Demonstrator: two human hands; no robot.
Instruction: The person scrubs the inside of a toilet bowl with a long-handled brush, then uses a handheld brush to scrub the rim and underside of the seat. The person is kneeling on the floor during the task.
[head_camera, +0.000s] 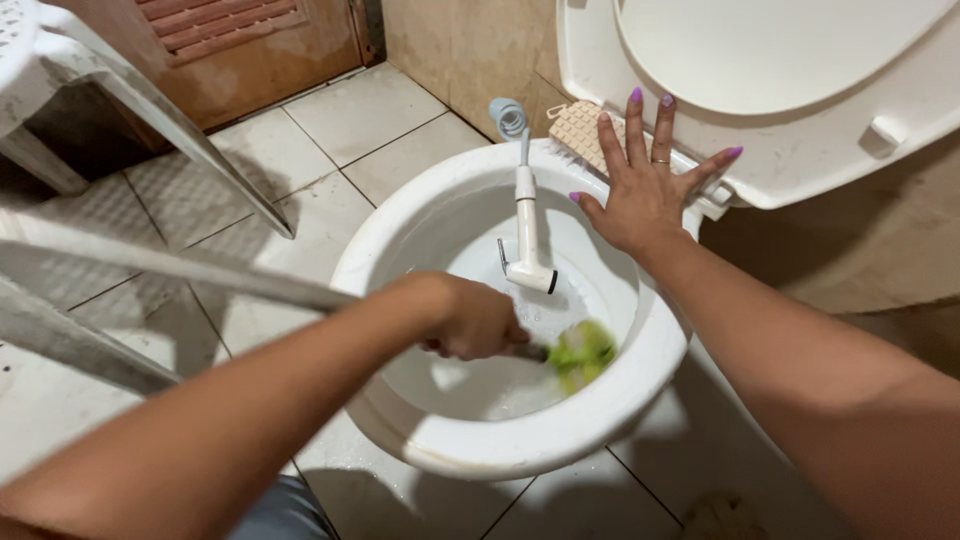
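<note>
My left hand (475, 322) is fisted around a blurred green-headed brush (580, 352) down inside the white ceramic toilet bowl (520, 450), while my right hand (645, 190) rests spread flat, holding nothing, on its back rim.

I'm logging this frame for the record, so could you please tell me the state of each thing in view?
Toilet seat and lid: raised.
Toilet bowl: open, wet inside.
Green brush: inside the bowl, blurred, held by the left hand.
Right hand: flat, fingers spread, on the bowl's back rim.
Spray nozzle: hanging into the bowl, unheld.
Beige scrub brush: lying on the rim.
</note>
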